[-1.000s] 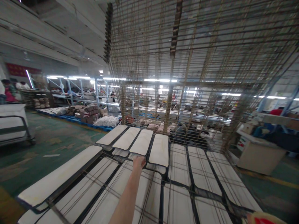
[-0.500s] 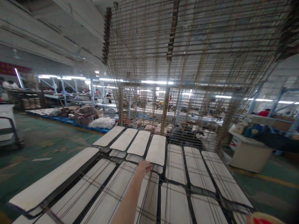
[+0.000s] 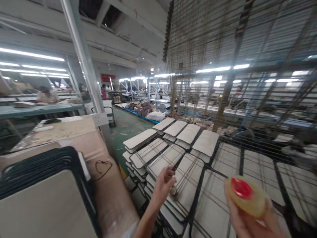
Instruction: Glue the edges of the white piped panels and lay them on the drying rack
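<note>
My left hand (image 3: 163,185) is over the near side of a wire drying rack, its fingers curled close to a small dark piece at the rack's edge. Blur hides what, if anything, is between the fingers. Under thin crossing rods lie cream panels (image 3: 189,172) with rounded corners and dark edges. More panels are layered below. At the right, my right hand (image 3: 237,218) grips a yellowish rounded thing with a red top (image 3: 257,198), held above the panels. Its exact kind is unclear.
Raised wire shelves (image 3: 203,39) of the rack tower above the panels. To the left, a stack of dark-edged panels (image 3: 44,205) stands by a brown-covered table (image 3: 111,198) carrying a dark loop of cord (image 3: 102,169). A metal post (image 3: 85,62) rises behind. A person (image 3: 47,96) sits farther back.
The view has swung left, bringing the table and panel stack into sight. My left hand has moved from the middle of the panels to the rack's near side. My right hand has come into view.
</note>
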The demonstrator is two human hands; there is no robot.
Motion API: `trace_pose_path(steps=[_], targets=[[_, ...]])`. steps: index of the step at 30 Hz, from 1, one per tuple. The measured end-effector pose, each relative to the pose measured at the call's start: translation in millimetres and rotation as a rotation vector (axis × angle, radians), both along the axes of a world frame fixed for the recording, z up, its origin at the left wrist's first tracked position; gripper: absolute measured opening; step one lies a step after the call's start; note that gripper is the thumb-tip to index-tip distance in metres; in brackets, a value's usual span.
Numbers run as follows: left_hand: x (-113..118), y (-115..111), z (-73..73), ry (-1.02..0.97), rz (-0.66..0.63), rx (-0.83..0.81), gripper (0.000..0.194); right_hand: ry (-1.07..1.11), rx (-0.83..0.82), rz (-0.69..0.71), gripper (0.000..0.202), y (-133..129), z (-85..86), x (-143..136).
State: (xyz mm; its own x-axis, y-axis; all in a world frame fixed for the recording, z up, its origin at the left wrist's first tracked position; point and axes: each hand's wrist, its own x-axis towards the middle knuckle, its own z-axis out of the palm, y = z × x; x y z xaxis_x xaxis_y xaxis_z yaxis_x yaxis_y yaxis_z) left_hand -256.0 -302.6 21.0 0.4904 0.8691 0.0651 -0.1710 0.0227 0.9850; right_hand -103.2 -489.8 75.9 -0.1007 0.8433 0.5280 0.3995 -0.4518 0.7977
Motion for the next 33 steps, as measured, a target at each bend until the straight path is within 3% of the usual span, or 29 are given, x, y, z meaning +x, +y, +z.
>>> trace_pose_path(steps=[2,4,6,8,10,12,15,19,22,27,31,33], targets=[[-73.9,-18.5,-5.5,0.132,0.294,0.130,0.045,-1.042,-0.593,-0.225,0.029,11.9,3.8,-22.1],[-145.6,-26.9,0.4,0.267,0.575,0.216,0.051,-1.728,-0.930,-0.312,0.032,23.5,11.8,-49.2],[-206.5,-26.5,17.2,0.462,0.912,0.426,0.057,-2.020,-0.993,-0.329,0.033,32.7,20.6,-76.7],[-251.8,-19.1,36.4,0.663,1.249,0.607,0.064,-2.089,-0.921,-0.349,0.032,38.4,28.6,-100.7],[-282.3,-7.2,48.5,0.880,1.404,0.688,0.069,-2.099,-0.872,-0.335,0.031,41.9,35.6,-119.4],[-302.8,6.1,49.2,1.066,1.399,0.684,0.065,-2.122,-0.856,-0.277,0.034,45.4,41.0,-132.6],[-326.2,22.4,35.2,1.176,1.324,0.735,0.054,-2.182,-0.868,-0.190,0.037,54.5,43.4,-144.7],[-353.5,30.8,14.8,1.071,1.309,0.890,0.048,-2.259,-0.860,-0.184,0.037,72.6,37.9,-156.6],[-365.6,27.6,9.9,0.997,1.315,0.953,0.039,-2.298,-0.833,-0.215,0.041,85.1,35.9,-169.1],[-361.9,7.0,18.2,0.840,1.265,0.869,0.037,-2.393,-0.829,-0.252,0.039,98.9,38.1,-190.2],[-340.5,-17.2,20.3,0.561,1.036,0.610,0.039,-2.462,-0.806,-0.322,0.039,103.7,41.5,-202.1],[-328.1,-30.5,15.4,0.475,1.003,0.474,0.045,-2.460,-0.808,-0.343,0.040,104.9,44.1,-207.4]])
